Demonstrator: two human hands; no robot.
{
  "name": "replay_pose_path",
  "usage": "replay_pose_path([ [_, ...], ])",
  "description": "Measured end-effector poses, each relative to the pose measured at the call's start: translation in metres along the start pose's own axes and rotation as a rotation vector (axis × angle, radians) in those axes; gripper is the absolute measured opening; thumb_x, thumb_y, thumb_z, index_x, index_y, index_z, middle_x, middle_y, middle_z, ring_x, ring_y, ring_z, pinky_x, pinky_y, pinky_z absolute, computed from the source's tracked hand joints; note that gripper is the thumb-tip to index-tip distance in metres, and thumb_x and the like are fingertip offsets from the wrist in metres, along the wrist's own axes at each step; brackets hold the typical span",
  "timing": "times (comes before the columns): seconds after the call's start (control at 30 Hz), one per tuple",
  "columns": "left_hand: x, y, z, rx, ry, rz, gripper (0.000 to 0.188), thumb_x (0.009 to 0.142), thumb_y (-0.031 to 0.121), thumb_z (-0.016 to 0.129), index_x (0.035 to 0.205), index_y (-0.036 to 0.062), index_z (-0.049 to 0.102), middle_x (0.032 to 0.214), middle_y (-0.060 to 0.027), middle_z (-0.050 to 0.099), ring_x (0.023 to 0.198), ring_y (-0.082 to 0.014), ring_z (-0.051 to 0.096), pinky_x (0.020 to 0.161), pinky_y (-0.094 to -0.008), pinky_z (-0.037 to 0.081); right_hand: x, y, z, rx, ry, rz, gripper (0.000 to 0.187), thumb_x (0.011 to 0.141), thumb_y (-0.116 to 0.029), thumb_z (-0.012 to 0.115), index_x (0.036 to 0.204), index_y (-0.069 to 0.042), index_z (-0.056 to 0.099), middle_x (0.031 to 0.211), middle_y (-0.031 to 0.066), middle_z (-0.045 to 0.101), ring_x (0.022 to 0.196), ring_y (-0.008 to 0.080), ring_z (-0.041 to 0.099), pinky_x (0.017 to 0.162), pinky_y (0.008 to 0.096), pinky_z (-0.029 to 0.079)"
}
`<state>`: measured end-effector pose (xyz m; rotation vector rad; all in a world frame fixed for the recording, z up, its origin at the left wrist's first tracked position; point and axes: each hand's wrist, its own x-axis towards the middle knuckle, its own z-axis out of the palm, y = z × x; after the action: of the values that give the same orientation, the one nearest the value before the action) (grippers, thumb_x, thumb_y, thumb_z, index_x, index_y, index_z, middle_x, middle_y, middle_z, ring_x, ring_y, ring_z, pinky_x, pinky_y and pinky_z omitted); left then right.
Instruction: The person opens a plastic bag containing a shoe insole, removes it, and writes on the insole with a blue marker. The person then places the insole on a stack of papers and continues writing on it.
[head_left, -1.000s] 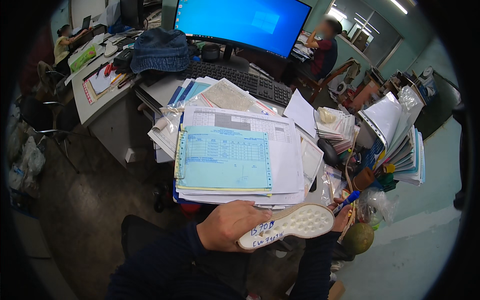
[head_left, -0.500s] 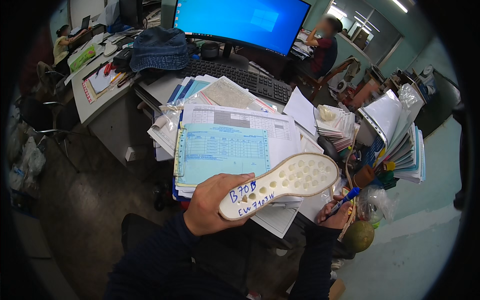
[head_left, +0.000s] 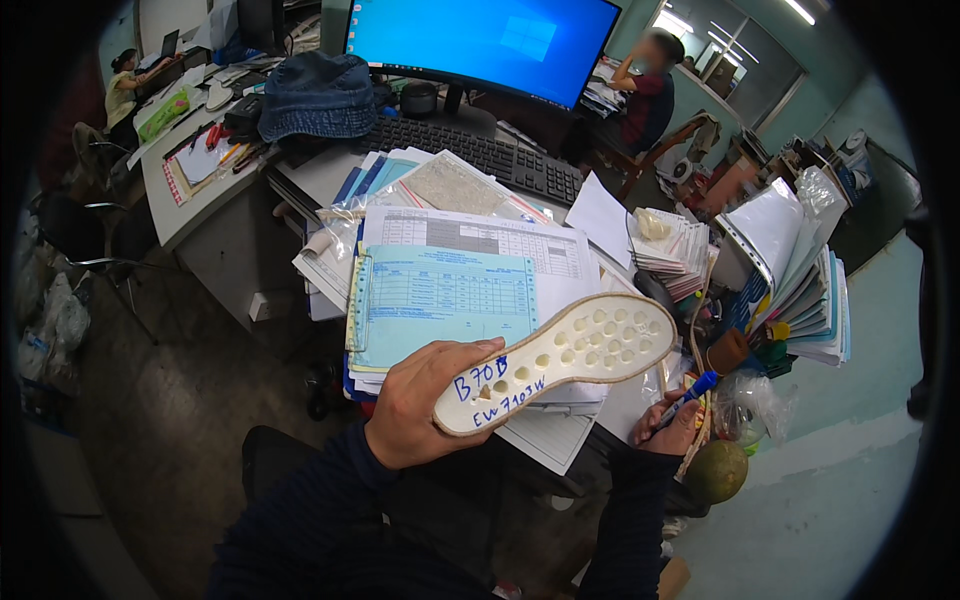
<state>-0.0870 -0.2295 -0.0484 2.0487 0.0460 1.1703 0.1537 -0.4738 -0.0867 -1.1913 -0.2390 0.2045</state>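
Note:
A cream shoe sole (head_left: 590,345) with a tan edge and rows of round hollows is held up over the desk papers. Blue handwriting marks its heel end. My left hand (head_left: 410,405) grips that heel end, thumb along the upper edge; the other fingers are mostly hidden beneath. At the right, my right hand (head_left: 665,425) is closed around a blue marker pen (head_left: 692,396), its blue end pointing up and away from me. The right hand is apart from the sole, near the desk's right edge. Under the sole lies a light blue printed form (head_left: 440,295) on stacked papers.
A black keyboard (head_left: 480,160) and a lit monitor (head_left: 480,45) stand behind the papers. A denim hat (head_left: 318,97) lies at the left. Upright folders (head_left: 815,300), a brown cup (head_left: 728,352) and a round green fruit-like object (head_left: 717,472) crowd the right. Two people (head_left: 650,95) sit farther off.
The sole and my left hand have shifted slightly up and to the left, with a small tilt. My right hand with the marker pen has hardly moved.

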Motion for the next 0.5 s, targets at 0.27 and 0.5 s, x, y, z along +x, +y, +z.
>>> replay_pose_path([
  [0.27, -0.0012, -0.0013, 0.0020, 0.009, 0.018, 0.018, 0.072, 0.059, 0.008, 0.087, 0.123, -0.0009, 0.055, 0.119, -0.0195, 0.066, 0.101, -0.0320, 0.068, 0.085, -0.0365, 0.055, 0.0007, -0.0001, -0.0009, 0.001, 0.025, 0.034, 0.049, 0.092, -0.060, 0.053, 0.100, -0.012, 0.051, 0.057, 0.0014, 0.044, 0.036, 0.0106, 0.038, 0.032, 0.0231, 0.029],
  [0.5, -0.0020, -0.0022, 0.0024, 0.012, 0.021, 0.013, 0.071, 0.060, 0.008, 0.087, 0.123, -0.0010, 0.055, 0.119, -0.0197, 0.066, 0.101, -0.0319, 0.068, 0.084, -0.0366, 0.055, -0.0007, -0.0019, 0.0017, -0.037, 0.022, 0.017, 0.049, 0.094, -0.058, 0.052, 0.097, -0.010, 0.050, 0.057, 0.0021, 0.044, 0.036, 0.0103, 0.039, 0.033, 0.0219, 0.029],
])
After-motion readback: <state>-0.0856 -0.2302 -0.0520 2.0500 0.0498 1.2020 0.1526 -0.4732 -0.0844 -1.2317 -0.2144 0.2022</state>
